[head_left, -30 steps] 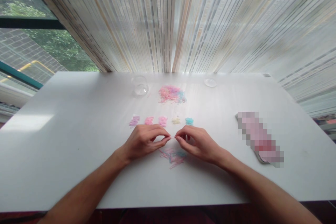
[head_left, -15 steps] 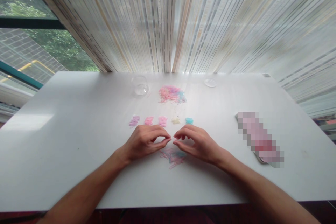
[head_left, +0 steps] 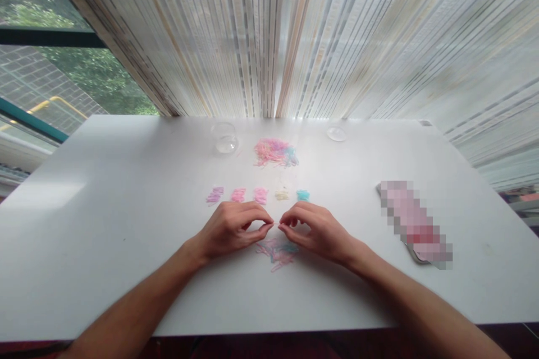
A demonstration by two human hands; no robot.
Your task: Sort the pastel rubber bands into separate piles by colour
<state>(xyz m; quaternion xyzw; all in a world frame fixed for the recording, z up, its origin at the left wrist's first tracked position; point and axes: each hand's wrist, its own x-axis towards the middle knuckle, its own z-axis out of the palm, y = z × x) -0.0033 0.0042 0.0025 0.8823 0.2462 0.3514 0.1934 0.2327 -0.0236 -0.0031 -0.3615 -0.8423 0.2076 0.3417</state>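
Observation:
My left hand and my right hand face each other above the middle of the table, thumb and forefinger pinched on each. Between the fingertips runs a thin pale strand, which looks like a small rubber band. Just below the hands lies a loose scatter of pastel rubber bands, partly covered by the fingers. Beyond them sit small sorted piles in a row: purple, deeper pink, light pink, cream and turquoise.
A larger mixed heap of rubber bands lies farther back on the white table. A clear round container stands left of it, and a clear lid to the right. A pixelated phone-shaped object lies at the right. Striped curtains hang behind.
My right thumb and forefinger, slightly apart before, have come together on the strand. My left hand holds nearly the same position.

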